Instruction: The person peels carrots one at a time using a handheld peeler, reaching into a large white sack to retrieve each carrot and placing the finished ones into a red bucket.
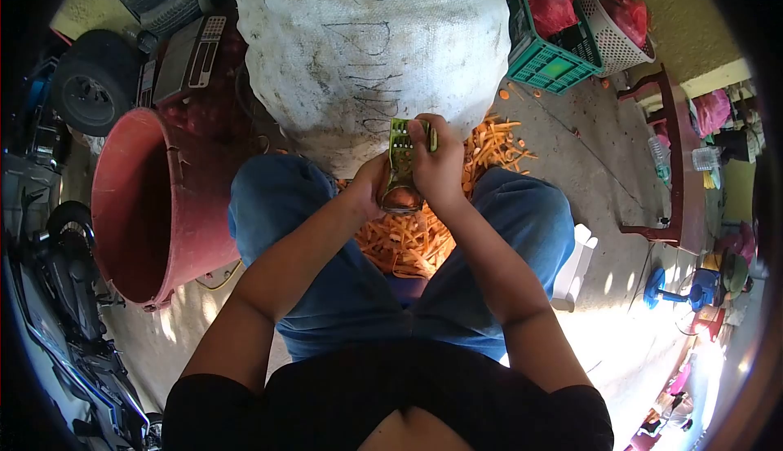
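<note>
Both hands meet in front of my knees around a narrow green and yellowish item (401, 156). Small marks run in rows across its upper part, and its near end is rounded, shiny and brownish; I cannot tell what kind of thing it is. My left hand (372, 187) wraps its left side low down. On the other side, my right hand (439, 164) grips it higher up, thumb lying over the face. Below the hands, a heap of orange carrot strips (408, 243) lies between my legs. More carrot strips (493, 151) spill past my right knee.
A large, full white woven sack (375, 51) stands right ahead. To the left are a red plastic barrel (204, 198) on its side, a scale (192, 59) and a tire (94, 84). A green crate (555, 68) and a wooden frame (674, 157) stand right.
</note>
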Motion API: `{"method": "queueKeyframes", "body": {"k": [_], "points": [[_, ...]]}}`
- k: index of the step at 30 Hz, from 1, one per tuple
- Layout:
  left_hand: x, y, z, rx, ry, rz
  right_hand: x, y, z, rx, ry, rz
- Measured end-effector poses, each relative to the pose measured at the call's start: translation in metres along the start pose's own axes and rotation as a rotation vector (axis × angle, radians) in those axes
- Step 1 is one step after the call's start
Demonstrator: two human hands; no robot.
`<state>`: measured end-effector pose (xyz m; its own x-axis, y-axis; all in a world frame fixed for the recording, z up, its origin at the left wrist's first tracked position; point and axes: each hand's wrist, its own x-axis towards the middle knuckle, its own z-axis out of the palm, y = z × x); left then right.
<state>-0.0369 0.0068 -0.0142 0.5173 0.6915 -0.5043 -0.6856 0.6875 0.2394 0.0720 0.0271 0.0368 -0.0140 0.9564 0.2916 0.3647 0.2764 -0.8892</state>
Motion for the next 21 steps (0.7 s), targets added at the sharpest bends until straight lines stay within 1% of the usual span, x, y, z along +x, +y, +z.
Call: {"method": "queueKeyframes", "body": {"k": [1,3,4,6,7,9,10,11,12,13,14,15,16,18,19,21], "points": [[0.0,0.0,0.002,0.001,-0.002,0.0,0.0,0.0,0.0,-0.001,0.001,-0.001],[0.0,-0.002,0.005,0.029,0.117,0.043,0.001,0.003,0.0,0.014,0.05,0.104],[0.001,-0.001,0.004,0.028,0.117,0.044,0.002,0.004,0.0,0.014,0.049,0.104],[0.004,0.001,0.0,0.073,0.02,0.042,0.007,0.01,-0.001,-0.095,0.087,0.136],[0.003,0.001,0.0,0.072,0.02,0.045,0.01,0.015,-0.002,-0.094,0.085,0.134],[-0.002,-0.002,-0.001,0.291,0.059,0.046,0.017,0.029,-0.006,-0.104,0.156,0.084],[-0.008,-0.007,0.003,0.293,0.058,0.046,0.028,0.039,-0.013,-0.105,0.211,0.204],[-0.015,-0.014,0.011,0.407,0.173,0.001,0.041,0.054,-0.021,-0.245,0.269,0.294],[-0.018,-0.018,0.015,0.522,0.286,-0.046,0.049,0.068,-0.029,-0.27,0.301,0.332],[-0.018,-0.017,0.015,0.527,0.282,-0.052,0.059,0.081,-0.034,-0.261,0.309,0.428],[-0.019,-0.015,0.014,0.417,0.21,-0.075,0.061,0.092,-0.04,-0.17,0.318,0.476],[-0.02,-0.012,0.015,0.305,0.138,-0.095,0.062,0.084,-0.044,-0.078,0.323,0.52],[-0.02,-0.008,0.018,0.302,0.137,-0.095,0.06,0.083,-0.042,-0.081,0.322,0.52],[-0.019,0.004,0.025,0.195,0.199,-0.12,0.054,0.081,-0.033,0.122,0.289,0.352],[-0.015,0.005,0.02,0.191,0.201,-0.115,0.049,0.07,-0.028,0.124,0.282,0.35],[-0.002,0.004,0.005,0.031,0.065,-0.071,0.036,0.048,-0.018,0.347,0.187,0.376]]}}
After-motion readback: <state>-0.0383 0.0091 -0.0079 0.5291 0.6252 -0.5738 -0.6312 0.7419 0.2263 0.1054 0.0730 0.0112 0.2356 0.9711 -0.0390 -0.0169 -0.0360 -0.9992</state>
